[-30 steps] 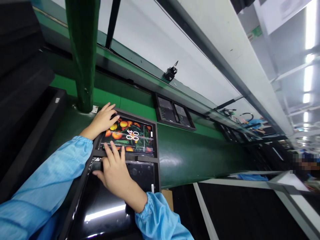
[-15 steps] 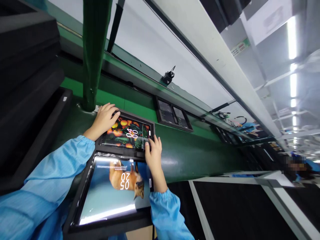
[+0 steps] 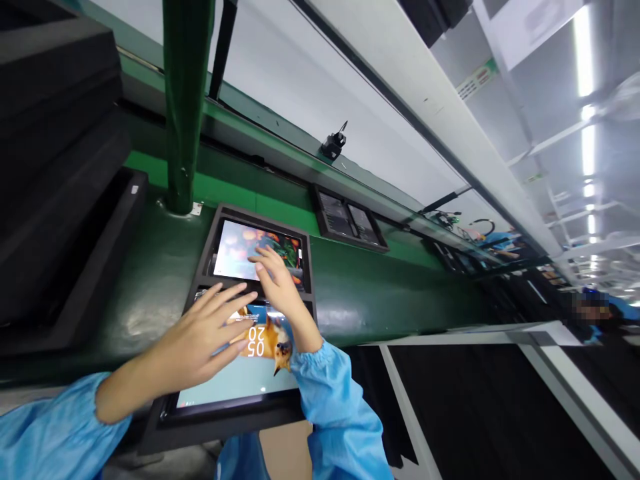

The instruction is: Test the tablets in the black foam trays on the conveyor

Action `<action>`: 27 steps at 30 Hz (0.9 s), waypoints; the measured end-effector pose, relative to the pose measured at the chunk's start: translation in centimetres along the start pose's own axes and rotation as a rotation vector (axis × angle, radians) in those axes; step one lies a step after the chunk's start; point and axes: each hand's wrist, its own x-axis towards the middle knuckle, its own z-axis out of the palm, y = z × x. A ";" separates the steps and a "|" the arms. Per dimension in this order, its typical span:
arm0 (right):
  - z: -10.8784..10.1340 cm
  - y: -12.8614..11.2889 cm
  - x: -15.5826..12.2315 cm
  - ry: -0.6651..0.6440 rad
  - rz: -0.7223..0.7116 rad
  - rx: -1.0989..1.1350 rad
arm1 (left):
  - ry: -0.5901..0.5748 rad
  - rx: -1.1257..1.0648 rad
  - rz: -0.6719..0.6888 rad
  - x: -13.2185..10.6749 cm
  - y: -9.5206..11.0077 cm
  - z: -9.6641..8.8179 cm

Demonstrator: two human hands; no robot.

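Observation:
Two lit tablets lie in a black tray [image 3: 210, 235] on a green conveyor belt [image 3: 390, 300]. The far tablet [image 3: 235, 250] shows a pale screen with fruit at its right edge. The near tablet [image 3: 250, 373] shows a fox and white digits. My right hand [image 3: 277, 283] reaches over the far tablet, fingers stretched out, fingertips on or just above its screen. My left hand [image 3: 200, 337] hovers open with spread fingers over the near tablet's top left part. Neither hand holds anything. Both arms wear light blue sleeves.
A green post [image 3: 185, 107] stands just behind the tray. Stacked black foam trays [image 3: 55, 153] fill the left. A second black tray with two tablets [image 3: 350, 223] lies further down the belt. A small black clamp [image 3: 333, 143] sits on the rail. Blue-clad workers are far right.
My left hand left the far tablet's upper left corner and came over the near tablet. My right hand moved from the tray's right edge onto the far screen, which turned pale.

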 end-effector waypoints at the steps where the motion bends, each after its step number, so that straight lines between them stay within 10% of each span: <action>1: -0.6 0.6 -0.8 0.052 0.046 0.015 | -0.029 0.045 0.005 0.0 0.2 0.7; 5: -2.3 3.4 -4.5 0.204 0.177 0.039 | -0.087 0.125 0.028 -0.8 1.1 2.2; 11: -2.1 4.1 -7.8 0.302 0.196 -0.007 | -0.184 -0.005 0.288 -6.0 3.1 -2.5; 17: 0.0 0.8 -7.9 0.027 -0.055 -0.302 | -0.085 0.049 0.033 -7.9 0.5 -2.8; 27: 0.8 0.2 -7.0 -0.165 0.024 -0.390 | 0.035 -0.075 -0.197 -5.9 -3.2 0.2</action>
